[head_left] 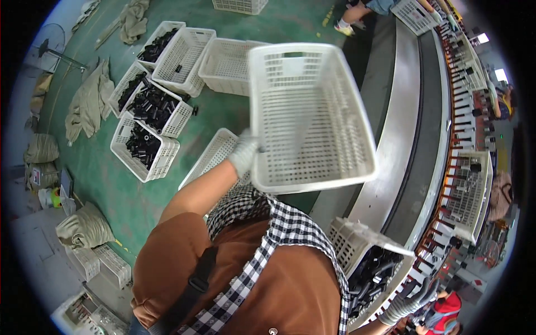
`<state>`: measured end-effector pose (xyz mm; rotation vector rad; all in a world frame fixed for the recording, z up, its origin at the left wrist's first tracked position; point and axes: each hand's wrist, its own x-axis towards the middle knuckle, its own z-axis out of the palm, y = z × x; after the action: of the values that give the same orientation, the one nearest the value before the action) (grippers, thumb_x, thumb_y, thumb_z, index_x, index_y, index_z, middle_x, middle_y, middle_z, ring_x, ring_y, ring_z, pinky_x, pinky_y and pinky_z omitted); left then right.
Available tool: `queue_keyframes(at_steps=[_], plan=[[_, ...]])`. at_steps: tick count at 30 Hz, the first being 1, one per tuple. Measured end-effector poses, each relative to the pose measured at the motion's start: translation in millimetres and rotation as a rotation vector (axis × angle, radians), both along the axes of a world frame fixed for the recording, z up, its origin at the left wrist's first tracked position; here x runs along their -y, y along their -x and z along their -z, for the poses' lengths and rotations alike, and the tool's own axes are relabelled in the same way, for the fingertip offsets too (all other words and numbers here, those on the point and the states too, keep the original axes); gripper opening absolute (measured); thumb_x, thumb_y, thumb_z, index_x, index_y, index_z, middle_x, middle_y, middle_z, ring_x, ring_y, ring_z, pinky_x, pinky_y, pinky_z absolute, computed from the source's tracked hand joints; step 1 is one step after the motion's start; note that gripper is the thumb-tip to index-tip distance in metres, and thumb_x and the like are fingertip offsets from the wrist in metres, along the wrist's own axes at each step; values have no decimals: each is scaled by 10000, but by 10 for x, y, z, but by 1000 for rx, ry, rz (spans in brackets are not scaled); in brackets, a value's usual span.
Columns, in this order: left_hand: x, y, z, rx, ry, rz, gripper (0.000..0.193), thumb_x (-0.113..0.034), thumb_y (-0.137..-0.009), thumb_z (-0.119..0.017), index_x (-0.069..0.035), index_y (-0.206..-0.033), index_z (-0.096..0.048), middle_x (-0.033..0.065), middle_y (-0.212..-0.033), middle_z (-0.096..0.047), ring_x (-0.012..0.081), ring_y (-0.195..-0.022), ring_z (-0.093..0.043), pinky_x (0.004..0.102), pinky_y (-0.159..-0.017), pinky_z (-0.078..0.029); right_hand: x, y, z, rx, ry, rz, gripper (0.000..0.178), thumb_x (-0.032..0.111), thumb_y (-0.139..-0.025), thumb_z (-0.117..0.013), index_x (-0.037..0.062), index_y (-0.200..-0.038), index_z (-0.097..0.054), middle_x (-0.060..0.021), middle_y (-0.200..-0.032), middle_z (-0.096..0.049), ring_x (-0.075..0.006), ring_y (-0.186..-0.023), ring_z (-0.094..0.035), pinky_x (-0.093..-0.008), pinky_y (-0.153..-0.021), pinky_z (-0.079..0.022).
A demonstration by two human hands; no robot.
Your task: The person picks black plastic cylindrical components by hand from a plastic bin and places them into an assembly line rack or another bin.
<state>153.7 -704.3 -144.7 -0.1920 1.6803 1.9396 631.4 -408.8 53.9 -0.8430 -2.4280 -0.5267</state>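
In a pale work glove, my left hand [244, 152] is closed on the left side of a white plastic crate [312, 120]. The crate is raised in front of me and tilted, so its slatted inside shows with nothing in it. My right hand [410, 304], also gloved, is at the lower right with its fingers stretched out and apart. Beside it stands another white crate [341, 245] filled with black tubular parts [373, 279]. A clear plastic sheet or tray [379, 237] lies over that crate's upper edge.
White crates [166, 159] with black parts stand on the green floor at left, near bare ones [184, 56]. A curved conveyor [399, 111] runs along the right, beside a row of orange-edged fixtures [446, 184]. Cloth sacks [92, 100] lie far left. Other people [357, 14] are nearby.
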Motion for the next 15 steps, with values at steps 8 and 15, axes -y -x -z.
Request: queue_keyframes(at_steps=[8, 15], plan=[[1032, 560, 120, 131, 200, -570, 329, -85, -612, -602, 10, -927, -597, 139, -855, -569, 283, -801, -556, 409, -753, -465, -452, 414, 236, -110, 232, 46, 296, 12, -860, -585, 5, -1154, -548, -197, -1343, -453, -358, -1237, -456, -434, -1012, -405], [1722, 446, 926, 332, 690, -494, 261, -201, -769, -618, -57, -986, -627, 99, -868, -592, 232, -784, -592, 362, -680, -512, -1329, 772, 618, -336, 493, 3, 321, 36, -900, -551, 8, -1219, -528, -173, -1386, -424, -296, -1243, -459, -360, -984, -414]])
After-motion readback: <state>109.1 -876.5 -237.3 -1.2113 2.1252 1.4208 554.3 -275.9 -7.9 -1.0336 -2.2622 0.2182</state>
